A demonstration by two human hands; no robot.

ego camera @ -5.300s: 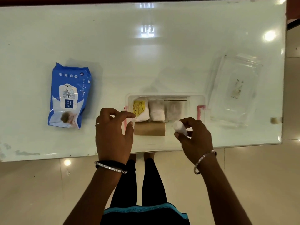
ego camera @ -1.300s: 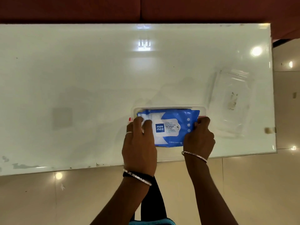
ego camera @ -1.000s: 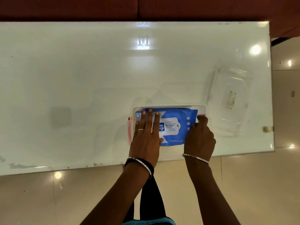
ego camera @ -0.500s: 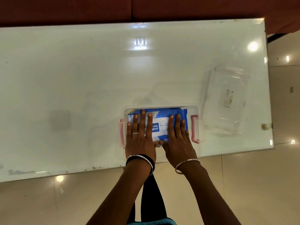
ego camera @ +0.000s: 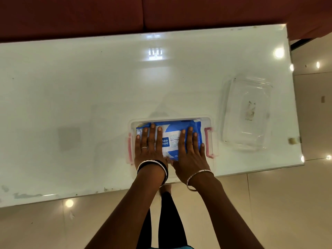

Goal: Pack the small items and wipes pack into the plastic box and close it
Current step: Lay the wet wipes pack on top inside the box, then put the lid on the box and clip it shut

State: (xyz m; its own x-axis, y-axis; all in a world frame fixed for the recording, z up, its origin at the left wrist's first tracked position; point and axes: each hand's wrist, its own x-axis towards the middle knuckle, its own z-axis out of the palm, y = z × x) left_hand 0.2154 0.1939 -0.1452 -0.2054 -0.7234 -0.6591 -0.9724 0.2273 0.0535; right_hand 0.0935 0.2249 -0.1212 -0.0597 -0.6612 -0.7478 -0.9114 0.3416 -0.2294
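The clear plastic box (ego camera: 211, 123) with pink side latches stands at the table's near edge. The blue and white wipes pack (ego camera: 172, 135) lies inside it on top, hiding the small items beneath. My left hand (ego camera: 150, 146) lies flat on the pack's left half, fingers spread. My right hand (ego camera: 190, 151) lies flat on the right half, fingers spread too. Neither hand grips anything. The clear lid (ego camera: 247, 114) rests apart on the table, to the right of the box.
The white glossy table (ego camera: 89, 97) reflects ceiling lights. Its near edge runs just below the box, and its right edge lies past the lid. A dark red surface (ego camera: 125, 15) borders the far side. My legs show below over a tiled floor.
The pack, once at the table's left, now lies in the box over the small items. Both hands went from holding its ends to pressing flat on top, and have barely moved since.
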